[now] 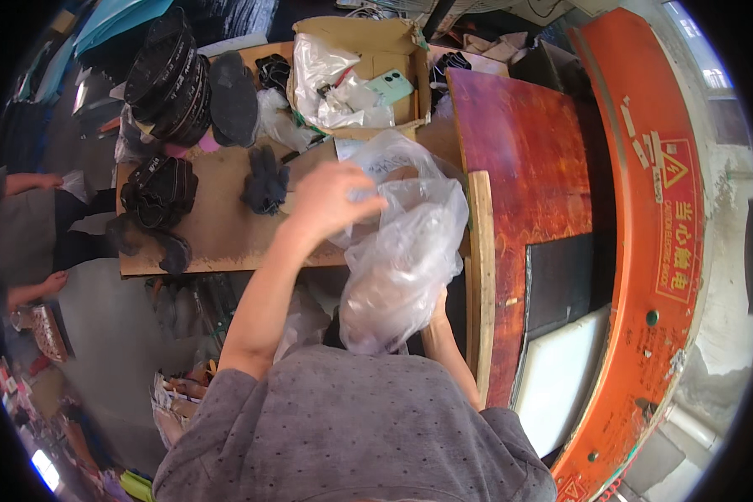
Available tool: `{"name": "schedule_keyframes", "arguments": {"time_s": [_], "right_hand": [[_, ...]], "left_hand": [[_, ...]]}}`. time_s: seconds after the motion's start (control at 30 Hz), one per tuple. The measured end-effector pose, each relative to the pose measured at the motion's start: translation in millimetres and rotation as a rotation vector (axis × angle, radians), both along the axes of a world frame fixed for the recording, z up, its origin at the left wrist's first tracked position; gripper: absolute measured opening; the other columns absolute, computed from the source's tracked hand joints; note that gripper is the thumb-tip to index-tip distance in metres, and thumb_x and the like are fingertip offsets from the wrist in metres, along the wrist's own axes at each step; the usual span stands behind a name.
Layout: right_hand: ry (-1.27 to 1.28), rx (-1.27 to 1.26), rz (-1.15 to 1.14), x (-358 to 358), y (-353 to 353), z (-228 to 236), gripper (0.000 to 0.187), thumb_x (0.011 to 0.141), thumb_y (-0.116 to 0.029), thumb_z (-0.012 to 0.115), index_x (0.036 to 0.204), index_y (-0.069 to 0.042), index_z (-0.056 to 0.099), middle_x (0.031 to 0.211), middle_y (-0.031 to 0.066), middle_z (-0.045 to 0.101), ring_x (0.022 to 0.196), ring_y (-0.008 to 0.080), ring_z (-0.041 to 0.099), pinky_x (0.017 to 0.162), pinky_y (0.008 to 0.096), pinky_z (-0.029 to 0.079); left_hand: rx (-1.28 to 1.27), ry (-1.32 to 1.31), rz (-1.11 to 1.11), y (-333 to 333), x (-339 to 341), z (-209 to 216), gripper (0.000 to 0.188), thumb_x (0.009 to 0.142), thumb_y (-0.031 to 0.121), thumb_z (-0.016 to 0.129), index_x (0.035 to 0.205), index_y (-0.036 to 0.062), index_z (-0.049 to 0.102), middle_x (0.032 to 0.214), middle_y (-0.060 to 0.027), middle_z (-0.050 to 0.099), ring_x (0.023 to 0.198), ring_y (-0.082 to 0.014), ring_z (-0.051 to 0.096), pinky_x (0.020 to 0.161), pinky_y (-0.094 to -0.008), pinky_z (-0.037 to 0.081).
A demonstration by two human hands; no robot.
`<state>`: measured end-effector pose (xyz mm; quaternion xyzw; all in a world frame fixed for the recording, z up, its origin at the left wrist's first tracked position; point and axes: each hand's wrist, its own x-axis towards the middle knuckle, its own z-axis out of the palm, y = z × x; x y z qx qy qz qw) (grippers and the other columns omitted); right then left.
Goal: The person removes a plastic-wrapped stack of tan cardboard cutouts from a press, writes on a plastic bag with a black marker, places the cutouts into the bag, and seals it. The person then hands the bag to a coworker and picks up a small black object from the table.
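Observation:
A clear plastic bag (406,272) is held up in front of my chest, bulging, with something pinkish-brown inside that I cannot make out. My right hand (437,308) grips the bag's lower right side, its fingers mostly hidden behind the plastic. Above the bag's upper left side is my left hand (335,197), slightly blurred. Its fingers are bent but apart, and nothing shows between them. On the table just left of that hand lies a dark glove (266,180).
The brown table (217,238) carries a cardboard box (360,33) with plastic bags and a light green phone (391,87). Stacked black bands (167,84) and a dark sole-shaped piece (233,99) sit left. A reddish board (519,151) and an orange machine frame (644,209) stand right. Another person (21,234) is far left.

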<state>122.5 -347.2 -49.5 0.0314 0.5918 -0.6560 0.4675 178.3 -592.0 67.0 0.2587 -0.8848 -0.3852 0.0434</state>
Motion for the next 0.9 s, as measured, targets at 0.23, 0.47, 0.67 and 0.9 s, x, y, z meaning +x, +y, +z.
{"name": "schedule_keyframes", "arguments": {"time_s": [0.23,0.47,0.67,0.9], "right_hand": [[-0.06,-0.018,-0.055,-12,-39,-29,0.077,0.085,-0.047,0.06,0.139,0.0,0.033,0.139,0.0133,0.042,0.125,0.0289,0.043,0.105,0.0448,0.033],[-0.049,-0.022,-0.135,-65,-55,-29,0.079,0.084,-0.048,0.06,0.14,0.0,0.032,0.14,0.0135,0.042,0.125,0.0294,0.044,0.105,0.0444,0.033],[-0.03,-0.025,-0.121,-94,-67,-33,0.081,0.083,-0.05,0.061,0.14,0.0,0.032,0.14,0.0137,0.041,0.124,0.0298,0.044,0.105,0.0441,0.033],[-0.032,-0.03,-0.063,-90,-121,-45,0.083,0.082,-0.051,0.061,0.14,0.001,0.031,0.14,0.0139,0.041,0.123,0.0302,0.045,0.105,0.0437,0.034]], "left_hand": [[-0.102,-0.039,0.491,7,11,-111,0.059,0.071,0.022,0.072,0.125,0.009,0.051,0.126,-0.0156,0.05,0.11,-0.0354,0.053,0.09,-0.0425,0.044],[0.161,0.403,0.218,47,61,-66,0.03,0.074,-0.008,0.054,0.097,0.007,0.066,0.096,-0.0114,0.064,0.09,-0.0295,0.063,0.076,-0.0346,0.05],[0.038,0.085,0.546,79,87,-119,0.022,0.079,-0.002,0.054,0.095,0.0075,0.066,0.094,-0.0126,0.063,0.082,-0.0296,0.063,0.071,-0.0351,0.05],[0.803,-0.097,0.058,97,110,-66,0.014,0.084,0.019,0.062,0.092,0.0073,0.064,0.073,-0.0023,0.061,0.065,-0.0098,0.057,0.059,-0.0262,0.045]]}}
